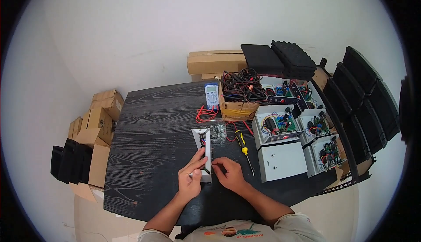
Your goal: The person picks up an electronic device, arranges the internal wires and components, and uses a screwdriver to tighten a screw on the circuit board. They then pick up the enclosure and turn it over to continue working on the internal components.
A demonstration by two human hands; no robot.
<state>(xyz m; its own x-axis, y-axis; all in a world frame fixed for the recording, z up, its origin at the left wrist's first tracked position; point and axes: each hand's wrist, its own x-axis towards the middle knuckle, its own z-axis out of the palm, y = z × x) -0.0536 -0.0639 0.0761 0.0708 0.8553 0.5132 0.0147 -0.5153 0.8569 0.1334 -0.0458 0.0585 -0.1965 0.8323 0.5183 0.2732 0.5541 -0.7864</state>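
A narrow white metal case [208, 150] stands on its side on the dark table, with some electronic parts and wires showing inside. My left hand [190, 179] grips it from the left, fingers lying along the opening. Close against the case's right face is my right hand [229, 174], thumb and forefinger pinched together; whatever is between them is too small to make out. Just beyond the case lies a clear plastic bag [217, 131] with small parts in it. A yellow-and-black screwdriver [242, 143] rests to the right of my right hand.
A multimeter [212, 95] with red leads lies at the back beside a carton of tangled cables [244, 86]. Several white cases with circuit boards [277, 125] stand at right, near a closed white case [283, 160]. Cardboard boxes [100, 125] stand left of the table [147, 143].
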